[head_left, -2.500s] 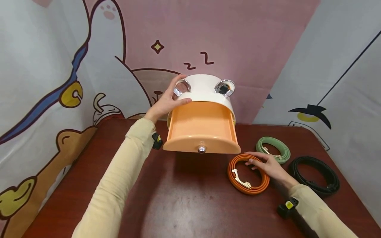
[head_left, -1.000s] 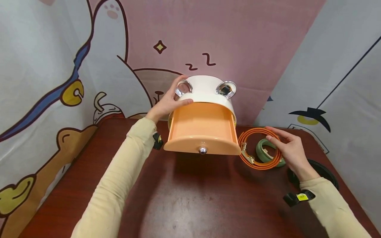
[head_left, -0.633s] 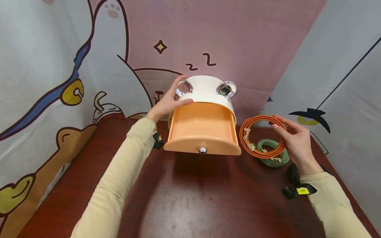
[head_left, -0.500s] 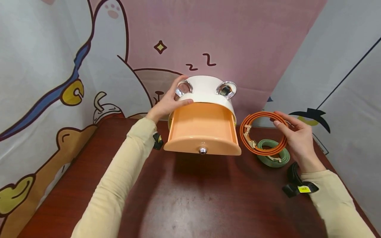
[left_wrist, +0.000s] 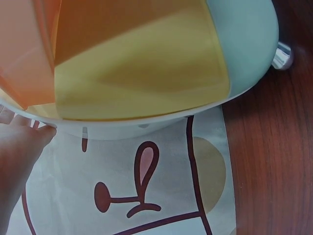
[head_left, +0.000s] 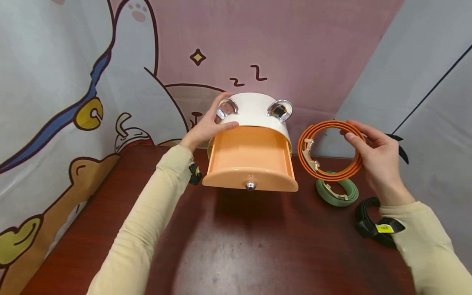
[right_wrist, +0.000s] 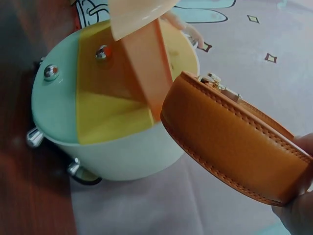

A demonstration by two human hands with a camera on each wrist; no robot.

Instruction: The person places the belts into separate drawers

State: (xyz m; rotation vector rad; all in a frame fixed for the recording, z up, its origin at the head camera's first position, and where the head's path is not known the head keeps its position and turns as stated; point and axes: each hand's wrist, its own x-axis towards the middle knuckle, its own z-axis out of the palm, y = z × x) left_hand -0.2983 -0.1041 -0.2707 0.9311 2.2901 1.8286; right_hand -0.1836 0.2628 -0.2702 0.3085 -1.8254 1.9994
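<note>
A coiled orange belt (head_left: 306, 155) with a gold buckle hangs in the air, pinched at its right side by my right hand (head_left: 381, 159). The right wrist view shows the belt's stitched outer face (right_wrist: 234, 147) close up. My left hand (head_left: 206, 128) holds the upper left of a white drawer cabinet (head_left: 252, 107), thumb on the front edge and fingers by the shiny left ear. The cabinet's top orange drawer (head_left: 250, 153) is pulled out, and nothing shows inside it. Below the raised belt, a coiled green belt (head_left: 333, 198) lies on the table.
A coiled black belt (head_left: 365, 227) lies at the right, partly hidden by my right wrist's camera. Lower down, the cabinet has a yellow drawer (right_wrist: 98, 107) and a green drawer (right_wrist: 56, 103) with metal knobs. A printed cloth (head_left: 295, 49) stands behind the dark red table (head_left: 228, 254).
My right hand has lifted the orange belt off the table, up and slightly right, level with the open drawer. The left hand stays on the cabinet.
</note>
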